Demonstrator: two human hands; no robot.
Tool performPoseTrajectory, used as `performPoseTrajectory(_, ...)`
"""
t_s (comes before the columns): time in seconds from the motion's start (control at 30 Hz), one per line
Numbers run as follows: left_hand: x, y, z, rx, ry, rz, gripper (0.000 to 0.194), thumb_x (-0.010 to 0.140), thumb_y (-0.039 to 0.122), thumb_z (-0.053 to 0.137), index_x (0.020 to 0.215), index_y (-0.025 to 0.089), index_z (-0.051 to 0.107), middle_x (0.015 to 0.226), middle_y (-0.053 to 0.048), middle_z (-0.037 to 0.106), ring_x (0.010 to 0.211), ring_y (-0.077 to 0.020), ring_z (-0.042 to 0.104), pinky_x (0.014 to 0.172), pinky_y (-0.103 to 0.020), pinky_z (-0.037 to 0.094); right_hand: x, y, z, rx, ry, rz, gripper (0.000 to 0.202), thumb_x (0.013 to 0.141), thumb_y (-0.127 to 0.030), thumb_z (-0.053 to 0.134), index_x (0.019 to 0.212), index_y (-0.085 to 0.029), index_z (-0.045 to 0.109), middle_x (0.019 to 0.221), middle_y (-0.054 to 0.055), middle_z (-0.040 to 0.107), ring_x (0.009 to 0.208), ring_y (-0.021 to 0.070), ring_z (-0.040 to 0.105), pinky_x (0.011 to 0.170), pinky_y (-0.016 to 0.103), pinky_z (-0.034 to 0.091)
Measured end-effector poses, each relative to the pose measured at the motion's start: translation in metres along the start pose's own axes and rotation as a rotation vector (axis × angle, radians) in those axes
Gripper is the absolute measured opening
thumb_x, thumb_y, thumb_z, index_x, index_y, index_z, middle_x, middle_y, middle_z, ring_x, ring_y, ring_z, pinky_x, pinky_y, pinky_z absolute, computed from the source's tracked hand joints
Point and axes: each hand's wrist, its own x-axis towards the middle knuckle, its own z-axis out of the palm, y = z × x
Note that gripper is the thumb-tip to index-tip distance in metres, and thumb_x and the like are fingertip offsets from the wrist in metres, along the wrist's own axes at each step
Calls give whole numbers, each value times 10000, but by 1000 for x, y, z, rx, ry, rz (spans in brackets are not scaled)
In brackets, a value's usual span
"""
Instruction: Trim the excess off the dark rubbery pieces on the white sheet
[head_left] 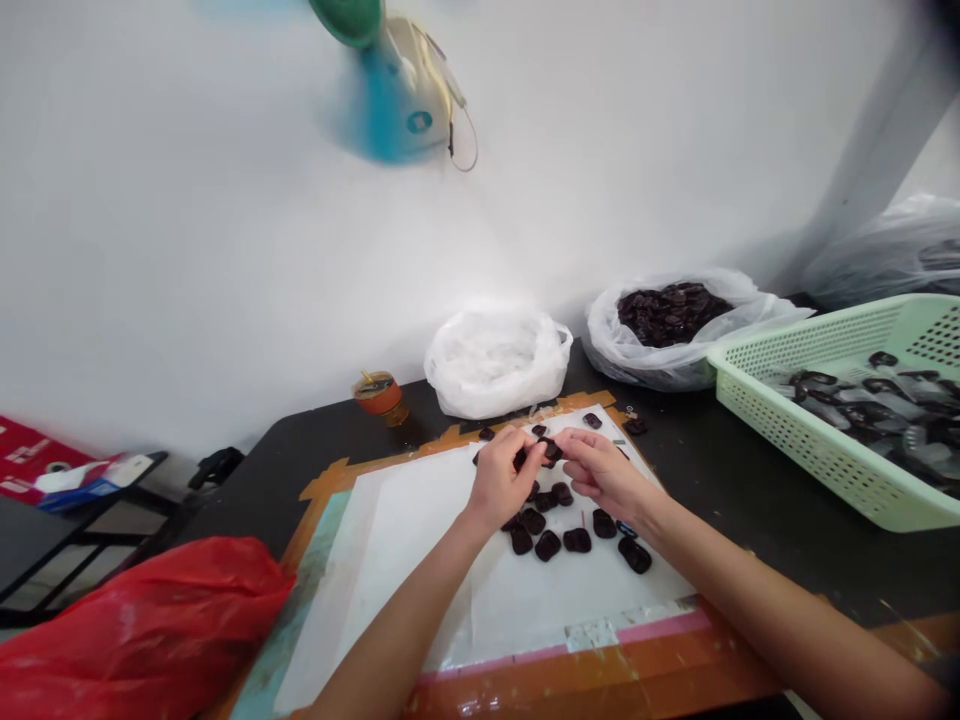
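Note:
Over the white sheet [420, 530], my left hand [504, 475] and my right hand [600, 465] meet with fingertips pinched on one small dark rounded piece [551, 451]. What exactly the piece is, I cannot make out. Another dark bit shows between the left fingers, partly hidden. Below and around both hands lie several similar dark pieces [577, 540] on the sheet. One larger glossy dark piece [634, 555] rests under my right forearm.
A pale green basket [817, 440] with dark and clear pieces stands at right. Behind are a bag of dark pieces [671, 315], a white plastic bag [499, 365] and an orange-brown jar [379, 393]. A red bag [150, 630] lies at left.

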Motion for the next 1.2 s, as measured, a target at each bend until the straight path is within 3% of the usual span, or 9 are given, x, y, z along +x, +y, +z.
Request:
performPoseTrajectory(0.1, 1, 2, -1, -94, -63, -13, 276, 919, 331, 457, 721, 165, 555, 741, -36, 576, 714, -138, 542, 622, -238, 411, 0, -1, 2, -25, -16, 17, 361, 709, -422, 720, 754, -183, 454, 649, -53, 496, 418, 18, 151, 357, 161, 71)
performPoseTrajectory(0.27, 3, 0, -1, -369, -214, -211, 313, 919, 420, 438, 737, 171, 485, 620, 9, 529, 497, -85, 405, 459, -208, 296, 0, 0, 1, -19, -14, 53, 385, 713, -435, 707, 745, -188, 413, 651, -57, 487, 412, 12, 151, 364, 160, 63)
performPoseTrajectory(0.37, 4, -3, -3, -486, -295, -233, 330, 917, 441, 434, 734, 169, 470, 535, 42, 433, 453, -72, 324, 448, -208, 259, 0, 2, 0, -8, -47, 55, 374, 738, -445, 682, 757, -188, 411, 702, -39, 524, 419, 10, 146, 367, 155, 56)
performPoseTrajectory(0.5, 5, -2, -8, -337, -263, -144, 308, 927, 404, 425, 756, 162, 512, 608, 10, 511, 511, -91, 409, 500, -221, 330, 0, 0, -1, -9, -87, 71, 338, 748, -418, 670, 769, -188, 423, 706, -35, 534, 424, 9, 134, 370, 148, 56)
performPoseTrajectory(0.6, 6, 3, -12, -138, -164, 38, 237, 923, 314, 451, 783, 159, 563, 817, -54, 600, 744, -143, 548, 691, -261, 428, -3, -2, 1, -20, -98, 92, 326, 752, -435, 660, 794, -180, 461, 721, -29, 531, 424, 6, 139, 367, 148, 51)
performPoseTrajectory(0.73, 5, 6, -13, -116, -159, 113, 220, 924, 270, 443, 791, 164, 582, 901, -77, 614, 828, -164, 575, 761, -276, 442, -7, -6, 3, -16, -97, 86, 318, 767, -437, 668, 898, -195, 508, 724, -50, 495, 426, 9, 149, 363, 147, 54)
performPoseTrajectory(0.93, 4, 4, -13, -216, -206, -19, 237, 927, 305, 454, 835, 143, 600, 755, -41, 617, 669, -121, 517, 649, -236, 402, -9, -8, 5, -15, -153, 72, 265, 826, -422, 618, 927, -221, 480, 673, -42, 534, 427, 27, 129, 353, 141, 75)
performPoseTrajectory(1.07, 4, 2, -14, -418, -291, -150, 304, 920, 390, 458, 770, 137, 538, 562, 25, 470, 488, -71, 358, 494, -209, 294, -10, -7, 10, 56, -156, 77, 221, 817, -337, 604, 979, -246, 486, 613, -62, 472, 423, 29, 123, 356, 130, 72)
performPoseTrajectory(1.2, 3, 3, -14, -555, -343, -212, 339, 914, 405, 475, 697, 144, 463, 534, 42, 406, 473, -56, 336, 495, -203, 278, -11, -8, 11, 50, -134, 97, 257, 805, -332, 593, 1028, -218, 539, 596, -51, 452, 415, 24, 143, 349, 127, 75)
